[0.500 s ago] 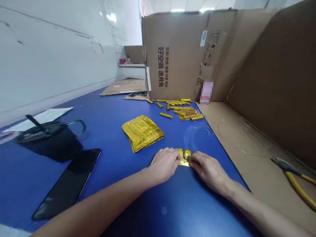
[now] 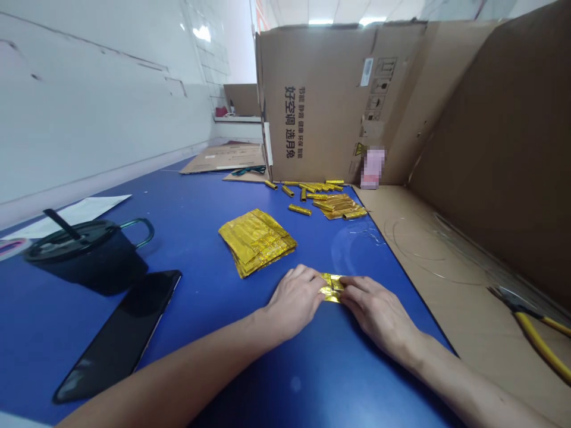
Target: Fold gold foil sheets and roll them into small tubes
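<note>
From where I stand, both bare hands are at work on a small folded piece of shiny gold foil (image 2: 331, 291), which lies on the smooth blue tabletop (image 2: 187, 208) just in front of the person, nearer than the other gold pieces. The left hand (image 2: 295, 302) grasps its left end, fingers curled over the foil and thumb tucked close. The right hand (image 2: 375, 302) has its fingers laid on the right end; whether it pinches the foil or only presses it, I cannot tell, as the fingertips cover that edge.

Half a second ago a dark gap parted the two raised folds of the foil. Now the gap has narrowed to a thin line and the folds look flatter. The right fingers, bunched at the end earlier, now stretch further over the top.

Around them, everything keeps its place: the fanned stack of flat gold foil sheets (image 2: 256, 238) just beyond the left hand, and the scattered narrow gold tubes (image 2: 300, 210) further back by the tall brown cardboard box (image 2: 330, 107). The dark lidded cup with a straw (image 2: 89, 255) and the black phone (image 2: 120, 339) lie well to the left, the yellow-handled pliers (image 2: 512, 301) off to the right on cardboard.
</note>
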`<state>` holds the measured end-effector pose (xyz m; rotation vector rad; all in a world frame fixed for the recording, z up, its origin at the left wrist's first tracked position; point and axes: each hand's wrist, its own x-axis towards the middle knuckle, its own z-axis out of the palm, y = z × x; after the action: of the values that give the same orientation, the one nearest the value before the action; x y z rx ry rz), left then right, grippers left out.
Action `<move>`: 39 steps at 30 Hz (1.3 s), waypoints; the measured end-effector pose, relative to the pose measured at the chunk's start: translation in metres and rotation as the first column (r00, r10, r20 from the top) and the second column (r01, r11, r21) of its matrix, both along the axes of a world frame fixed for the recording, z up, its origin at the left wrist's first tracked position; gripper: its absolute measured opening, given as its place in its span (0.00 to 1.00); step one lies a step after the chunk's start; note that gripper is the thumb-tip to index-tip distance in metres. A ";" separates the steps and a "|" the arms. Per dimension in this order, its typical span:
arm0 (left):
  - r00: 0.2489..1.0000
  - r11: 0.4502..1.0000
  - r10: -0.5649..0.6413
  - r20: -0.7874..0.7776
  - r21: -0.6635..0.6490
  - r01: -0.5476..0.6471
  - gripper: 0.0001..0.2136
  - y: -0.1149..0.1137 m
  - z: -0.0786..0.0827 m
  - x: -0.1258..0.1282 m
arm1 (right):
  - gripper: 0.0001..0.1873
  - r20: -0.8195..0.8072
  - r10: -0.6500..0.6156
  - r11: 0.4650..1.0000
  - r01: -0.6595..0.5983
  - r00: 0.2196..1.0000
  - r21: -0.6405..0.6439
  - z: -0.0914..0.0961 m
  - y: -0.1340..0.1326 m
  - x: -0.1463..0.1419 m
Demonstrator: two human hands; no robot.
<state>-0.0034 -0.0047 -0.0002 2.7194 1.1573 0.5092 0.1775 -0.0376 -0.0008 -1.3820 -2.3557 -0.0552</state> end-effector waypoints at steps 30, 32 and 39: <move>0.971 0.982 -0.114 -0.208 0.126 0.142 0.16 -0.001 -0.001 0.003 | 0.17 0.262 0.001 0.996 -0.024 0.965 0.084 -0.009 -0.007 -0.001; 0.970 0.981 -0.119 -0.210 0.123 0.147 0.15 -0.001 -0.001 0.003 | 0.18 0.274 0.005 0.998 -0.023 0.962 0.060 -0.008 -0.008 -0.002; 0.970 0.980 -0.148 -0.194 0.102 0.170 0.16 -0.001 0.001 0.003 | 0.19 0.207 0.040 0.999 -0.036 0.977 -0.021 -0.004 -0.009 -0.003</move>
<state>-0.0007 -0.0053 0.0003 2.9850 0.9627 0.3166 0.1744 -0.0467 -0.0046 -1.3987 -2.5579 -0.1768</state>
